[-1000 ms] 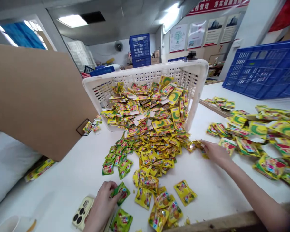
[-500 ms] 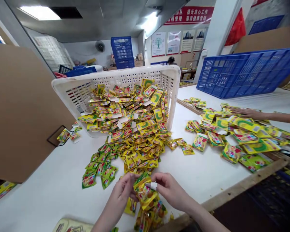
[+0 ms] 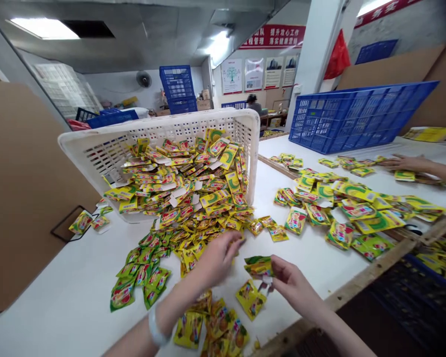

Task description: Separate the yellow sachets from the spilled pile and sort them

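A white plastic crate [image 3: 159,130] lies tipped on the white table [image 3: 70,297], spilling a heap of yellow and green sachets [image 3: 186,198]. My left hand [image 3: 217,258] reaches forward into the front of the spilled heap, fingers curled down on the sachets. My right hand [image 3: 288,280] pinches a small stack of yellow-green sachets [image 3: 259,266] just above the table. More loose sachets [image 3: 217,329] lie near the table's front edge under my arms.
A co-worker's hand [image 3: 407,162] rests on another spread of sachets [image 3: 349,203] at the right. A blue crate [image 3: 357,114] stands behind it. A cardboard sheet [image 3: 18,198] leans at the left. A wooden strip [image 3: 371,285] edges the table.
Half a second ago both hands held one bundle of sachets together. Now my left hand has gone forward into the heap, and my right hand keeps the stack alone.
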`<state>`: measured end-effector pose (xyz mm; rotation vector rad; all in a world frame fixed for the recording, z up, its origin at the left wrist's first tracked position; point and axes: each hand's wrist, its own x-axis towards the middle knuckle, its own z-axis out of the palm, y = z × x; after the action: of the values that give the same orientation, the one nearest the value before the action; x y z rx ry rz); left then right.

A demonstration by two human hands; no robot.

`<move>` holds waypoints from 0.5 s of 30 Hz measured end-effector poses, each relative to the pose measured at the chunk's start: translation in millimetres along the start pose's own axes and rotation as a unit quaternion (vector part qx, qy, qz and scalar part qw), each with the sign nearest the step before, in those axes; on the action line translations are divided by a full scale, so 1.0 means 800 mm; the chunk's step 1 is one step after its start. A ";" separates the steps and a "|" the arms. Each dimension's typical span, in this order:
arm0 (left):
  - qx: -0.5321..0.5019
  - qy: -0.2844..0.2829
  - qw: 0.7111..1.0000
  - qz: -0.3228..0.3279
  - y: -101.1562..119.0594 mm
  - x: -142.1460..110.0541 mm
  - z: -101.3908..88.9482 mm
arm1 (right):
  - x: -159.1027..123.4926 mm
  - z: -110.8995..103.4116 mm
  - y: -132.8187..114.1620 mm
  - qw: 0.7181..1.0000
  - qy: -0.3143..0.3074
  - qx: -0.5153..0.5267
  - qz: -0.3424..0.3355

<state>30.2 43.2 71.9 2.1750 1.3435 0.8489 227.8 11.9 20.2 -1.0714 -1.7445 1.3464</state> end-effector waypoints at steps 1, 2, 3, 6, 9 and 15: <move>0.043 0.022 0.999 0.010 -0.004 0.022 -0.005 | -0.003 -0.010 0.003 0.994 0.021 -0.109 -0.021; 0.069 0.044 0.997 0.014 -0.010 0.044 -0.009 | -0.007 -0.018 0.006 0.973 0.027 -0.227 -0.037; 0.083 0.061 0.995 0.011 -0.017 0.064 -0.011 | -0.009 -0.023 0.009 0.942 0.017 -0.333 -0.046; 0.094 0.085 0.992 -0.018 -0.048 0.109 -0.009 | -0.015 -0.031 0.018 0.870 -0.055 -0.489 -0.043; 0.084 0.094 0.991 -0.050 -0.076 0.130 -0.005 | -0.020 -0.040 0.024 0.869 -0.073 -0.487 -0.042; 0.004 0.080 0.993 -0.087 -0.079 0.086 -0.024 | -0.025 -0.055 0.010 0.980 0.013 -0.197 -0.036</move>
<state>0.5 133.4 63.2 1.9953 1.5893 0.9665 276.7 13.0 22.1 -1.2140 -2.0631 0.9574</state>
